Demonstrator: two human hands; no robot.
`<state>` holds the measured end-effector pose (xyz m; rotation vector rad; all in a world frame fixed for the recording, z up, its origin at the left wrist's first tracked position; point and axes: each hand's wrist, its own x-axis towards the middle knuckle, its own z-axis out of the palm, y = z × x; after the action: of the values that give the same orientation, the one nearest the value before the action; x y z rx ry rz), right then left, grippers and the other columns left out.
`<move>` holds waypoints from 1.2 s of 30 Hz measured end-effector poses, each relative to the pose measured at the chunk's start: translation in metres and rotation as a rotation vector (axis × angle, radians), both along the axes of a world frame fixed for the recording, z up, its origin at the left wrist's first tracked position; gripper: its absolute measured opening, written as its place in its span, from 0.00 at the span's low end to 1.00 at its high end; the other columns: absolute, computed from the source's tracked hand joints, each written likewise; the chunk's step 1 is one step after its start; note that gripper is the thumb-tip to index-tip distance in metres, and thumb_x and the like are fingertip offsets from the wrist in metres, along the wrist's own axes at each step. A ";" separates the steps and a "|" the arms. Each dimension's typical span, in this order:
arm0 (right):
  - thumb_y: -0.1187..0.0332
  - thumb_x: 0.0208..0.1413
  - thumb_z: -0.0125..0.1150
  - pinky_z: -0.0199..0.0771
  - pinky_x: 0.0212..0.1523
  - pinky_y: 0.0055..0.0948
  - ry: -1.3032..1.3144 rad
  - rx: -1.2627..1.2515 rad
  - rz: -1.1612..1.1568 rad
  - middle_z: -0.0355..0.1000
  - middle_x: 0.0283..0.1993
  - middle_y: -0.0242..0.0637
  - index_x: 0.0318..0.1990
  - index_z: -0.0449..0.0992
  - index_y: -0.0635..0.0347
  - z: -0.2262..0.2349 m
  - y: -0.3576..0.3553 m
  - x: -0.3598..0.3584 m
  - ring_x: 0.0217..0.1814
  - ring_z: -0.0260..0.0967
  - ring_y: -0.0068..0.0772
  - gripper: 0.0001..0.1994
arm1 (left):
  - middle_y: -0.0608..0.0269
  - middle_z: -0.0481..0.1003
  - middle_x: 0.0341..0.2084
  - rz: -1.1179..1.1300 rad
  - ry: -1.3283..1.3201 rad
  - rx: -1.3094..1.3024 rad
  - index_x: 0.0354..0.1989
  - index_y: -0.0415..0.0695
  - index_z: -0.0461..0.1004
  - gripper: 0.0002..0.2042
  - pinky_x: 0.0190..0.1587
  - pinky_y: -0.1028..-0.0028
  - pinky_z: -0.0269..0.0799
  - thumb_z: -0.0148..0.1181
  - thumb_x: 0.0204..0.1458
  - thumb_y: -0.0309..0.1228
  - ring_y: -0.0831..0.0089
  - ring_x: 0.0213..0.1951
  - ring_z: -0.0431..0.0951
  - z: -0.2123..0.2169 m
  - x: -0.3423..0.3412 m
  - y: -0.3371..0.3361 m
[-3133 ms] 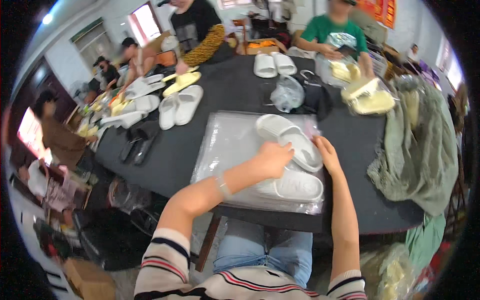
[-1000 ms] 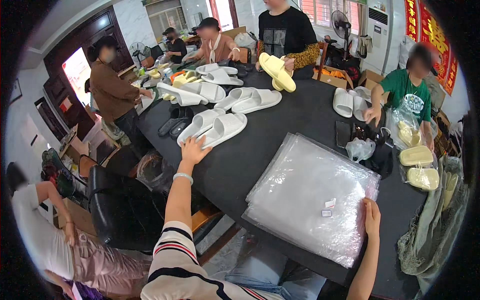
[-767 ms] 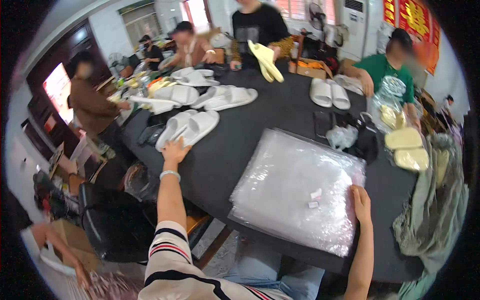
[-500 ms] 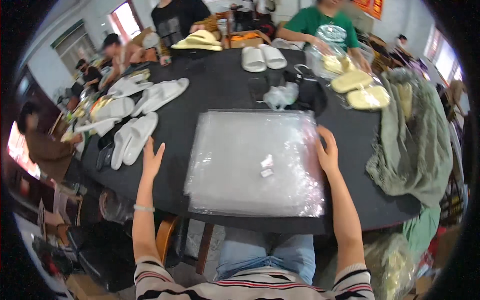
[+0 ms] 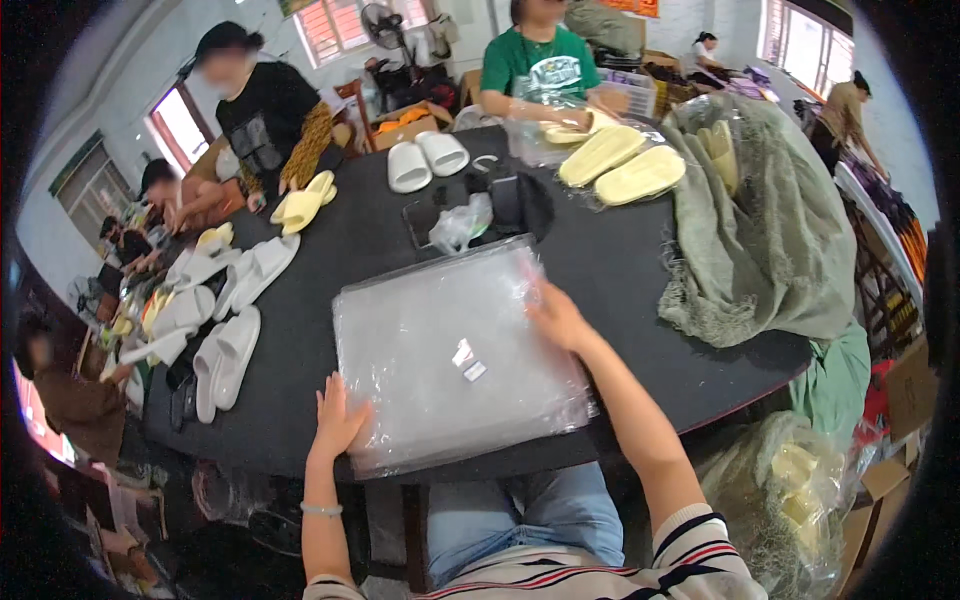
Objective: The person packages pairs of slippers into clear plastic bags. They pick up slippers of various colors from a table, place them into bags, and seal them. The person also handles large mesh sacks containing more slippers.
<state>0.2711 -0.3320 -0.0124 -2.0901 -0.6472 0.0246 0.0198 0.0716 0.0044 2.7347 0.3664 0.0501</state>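
Observation:
A stack of clear plastic bags (image 5: 455,355) lies flat on the black table (image 5: 340,250) in front of me. My left hand (image 5: 338,418) rests open, fingers spread, at the stack's near left corner. My right hand (image 5: 556,312) lies on the stack's right edge, fingers touching the plastic. A small white label (image 5: 467,360) sits on the top bag. Neither hand holds anything.
White slippers (image 5: 225,365) lie at the table's left, another white pair (image 5: 425,160) and yellow slippers (image 5: 620,165) at the far side. A green cloth (image 5: 760,230) drapes the right edge. A crumpled bag (image 5: 460,222) sits beyond the stack. Several people sit around the table.
The white slippers I was pressing on the stack are gone from it. My left hand reached out to slippers at the left, then came back to the stack's near corner.

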 end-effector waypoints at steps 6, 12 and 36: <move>0.52 0.52 0.60 0.57 0.65 0.48 -0.147 -0.320 -0.184 0.48 0.70 0.57 0.68 0.52 0.57 0.030 0.010 -0.024 0.68 0.52 0.60 0.39 | 0.34 0.53 0.64 -0.005 -0.160 0.066 0.67 0.30 0.44 0.46 0.68 0.51 0.37 0.65 0.47 0.41 0.44 0.68 0.48 0.052 -0.009 -0.023; 0.53 0.51 0.61 0.57 0.65 0.48 -0.188 -0.210 -0.257 0.49 0.69 0.57 0.66 0.56 0.55 0.021 -0.013 -0.008 0.68 0.52 0.59 0.37 | 0.41 0.54 0.65 -0.406 -0.149 0.077 0.65 0.34 0.54 0.36 0.69 0.50 0.36 0.57 0.53 0.44 0.48 0.68 0.49 0.064 0.058 -0.110; 0.37 0.32 0.71 0.50 0.69 0.47 0.046 -0.741 -1.213 0.35 0.75 0.47 0.64 0.62 0.61 0.189 -0.555 0.005 0.76 0.34 0.54 0.52 | 0.43 0.54 0.66 -0.359 -0.127 0.180 0.65 0.39 0.57 0.32 0.68 0.48 0.38 0.52 0.55 0.44 0.48 0.67 0.51 0.007 0.088 -0.145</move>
<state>0.2759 -0.8873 0.1763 -2.8434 0.8616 -0.4233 0.1082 -0.0737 0.0117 2.9111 -0.1754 0.1663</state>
